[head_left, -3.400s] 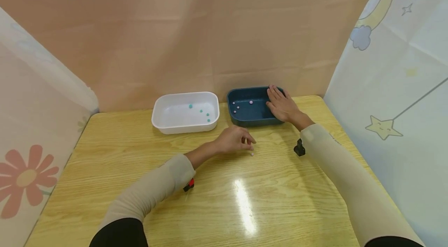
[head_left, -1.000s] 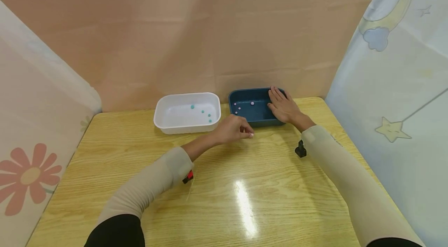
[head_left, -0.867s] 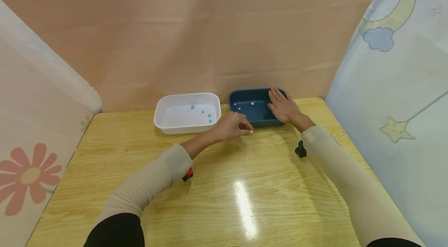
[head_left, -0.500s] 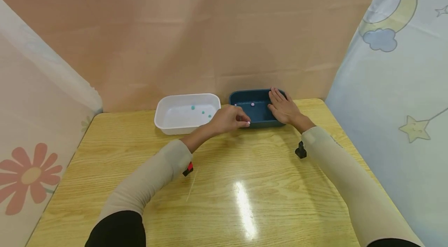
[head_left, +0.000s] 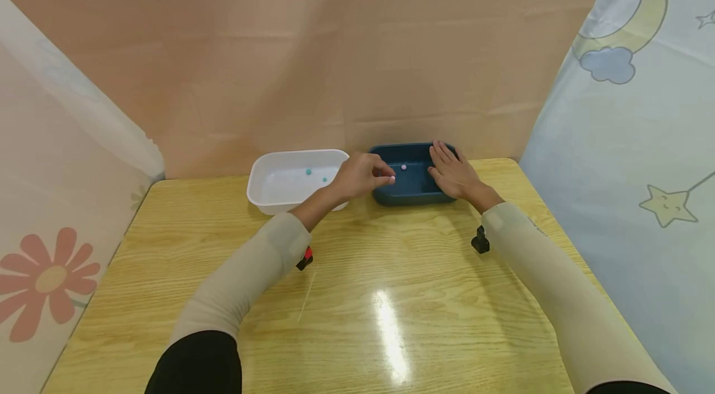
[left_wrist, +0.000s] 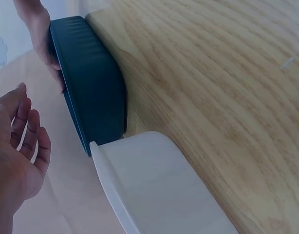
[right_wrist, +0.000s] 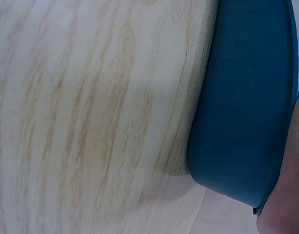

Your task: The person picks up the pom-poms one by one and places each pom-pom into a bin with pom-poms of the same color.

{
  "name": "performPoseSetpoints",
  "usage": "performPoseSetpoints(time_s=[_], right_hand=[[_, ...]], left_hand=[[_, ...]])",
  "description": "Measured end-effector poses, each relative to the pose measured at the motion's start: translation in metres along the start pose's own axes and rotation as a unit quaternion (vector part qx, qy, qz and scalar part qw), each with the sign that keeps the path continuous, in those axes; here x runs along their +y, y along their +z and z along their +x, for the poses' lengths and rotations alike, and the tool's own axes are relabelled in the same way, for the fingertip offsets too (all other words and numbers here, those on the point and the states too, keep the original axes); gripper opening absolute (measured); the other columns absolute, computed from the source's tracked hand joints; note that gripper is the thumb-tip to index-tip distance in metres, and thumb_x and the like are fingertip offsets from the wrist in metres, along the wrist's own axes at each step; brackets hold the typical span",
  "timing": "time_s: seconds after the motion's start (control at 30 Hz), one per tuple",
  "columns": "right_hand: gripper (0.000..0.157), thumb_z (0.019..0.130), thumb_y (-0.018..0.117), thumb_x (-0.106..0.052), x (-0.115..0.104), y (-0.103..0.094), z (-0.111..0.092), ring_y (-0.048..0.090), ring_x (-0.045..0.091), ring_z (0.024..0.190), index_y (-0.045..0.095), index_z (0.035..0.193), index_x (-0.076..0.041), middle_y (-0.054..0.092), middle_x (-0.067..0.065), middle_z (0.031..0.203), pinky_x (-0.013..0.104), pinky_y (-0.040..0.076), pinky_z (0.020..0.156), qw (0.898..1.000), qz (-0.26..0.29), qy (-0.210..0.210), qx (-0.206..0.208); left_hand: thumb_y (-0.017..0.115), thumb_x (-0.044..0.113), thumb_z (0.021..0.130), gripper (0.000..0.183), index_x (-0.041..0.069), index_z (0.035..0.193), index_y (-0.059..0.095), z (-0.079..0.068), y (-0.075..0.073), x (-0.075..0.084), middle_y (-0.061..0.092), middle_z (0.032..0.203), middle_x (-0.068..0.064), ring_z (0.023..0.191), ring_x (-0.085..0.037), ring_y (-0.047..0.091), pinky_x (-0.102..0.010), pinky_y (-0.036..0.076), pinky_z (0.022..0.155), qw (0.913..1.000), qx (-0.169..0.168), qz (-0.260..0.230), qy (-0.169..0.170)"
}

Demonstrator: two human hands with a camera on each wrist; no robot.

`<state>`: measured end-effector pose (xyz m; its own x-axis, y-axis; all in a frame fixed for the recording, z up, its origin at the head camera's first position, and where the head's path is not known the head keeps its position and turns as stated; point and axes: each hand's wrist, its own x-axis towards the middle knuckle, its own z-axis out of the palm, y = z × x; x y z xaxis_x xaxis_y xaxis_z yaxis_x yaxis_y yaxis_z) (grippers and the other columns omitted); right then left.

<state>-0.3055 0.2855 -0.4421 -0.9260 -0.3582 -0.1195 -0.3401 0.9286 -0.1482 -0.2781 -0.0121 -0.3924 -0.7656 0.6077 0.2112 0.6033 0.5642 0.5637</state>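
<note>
My left hand point(head_left: 360, 175) pinches a small pale pink ball point(head_left: 393, 178) between thumb and fingertips, above the left end of the dark blue tray point(head_left: 416, 199). One pink ball point(head_left: 404, 167) shows on that tray's floor; its left end is hidden behind my hand. My right hand point(head_left: 452, 174) rests with straight fingers across the tray's right end. In the left wrist view, my left hand point(left_wrist: 20, 151) is raised beyond the tray rims, its fingers bent and the ball out of sight. The right wrist view shows the blue tray's outer wall point(right_wrist: 242, 107) beside part of my right hand point(right_wrist: 286, 195).
Left of the blue tray stands a white tray point(head_left: 270, 203) holding small teal balls point(head_left: 308, 172), partly covered by my left wrist. Both trays sit near the back edge of the wooden table point(head_left: 346, 319). A brown backdrop point(head_left: 251, 59) rises right behind them.
My left hand has picked the pink ball off the table and carried it back and up over the blue tray's left end. The right hand has stayed on the tray.
</note>
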Motion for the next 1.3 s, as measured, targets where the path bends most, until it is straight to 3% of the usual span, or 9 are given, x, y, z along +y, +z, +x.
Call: performPoseSetpoints(time_s=[0.37,0.8,1.3], right_hand=[[0.066,0.117,0.025,-0.032,0.000,-0.002,0.000,-0.008,0.036,0.164,0.001,0.167,0.004,-0.009,0.020,0.176,0.058,-0.009,0.129,1.000,-0.016,0.002,-0.011],[0.065,0.117,0.024,-0.031,0.000,-0.002,-0.002,-0.008,0.036,0.164,0.001,0.167,0.004,-0.009,0.020,0.176,0.059,-0.006,0.129,1.000,-0.022,0.002,-0.009],[0.065,0.117,0.026,-0.030,-0.003,-0.003,-0.002,-0.006,0.036,0.164,0.001,0.167,0.003,-0.009,0.019,0.176,0.058,-0.009,0.129,1.000,-0.010,0.003,-0.007]], left_hand=[[0.078,0.030,0.099,0.018,0.016,0.107,0.085,0.015,-0.004,-0.012,0.078,0.095,0.003,0.083,-0.012,0.067,-0.029,0.052,0.067,0.9983,0.042,0.011,-0.038],[0.077,0.030,0.099,0.017,0.017,0.109,0.086,0.033,-0.009,-0.020,0.081,0.098,0.002,0.086,-0.013,0.070,-0.032,0.053,0.070,0.9937,0.068,0.013,-0.089],[0.077,0.028,0.100,0.017,0.018,0.110,0.085,0.044,-0.007,-0.027,0.081,0.109,0.002,0.100,-0.017,0.070,-0.037,0.054,0.082,0.9883,0.066,0.028,-0.134]])
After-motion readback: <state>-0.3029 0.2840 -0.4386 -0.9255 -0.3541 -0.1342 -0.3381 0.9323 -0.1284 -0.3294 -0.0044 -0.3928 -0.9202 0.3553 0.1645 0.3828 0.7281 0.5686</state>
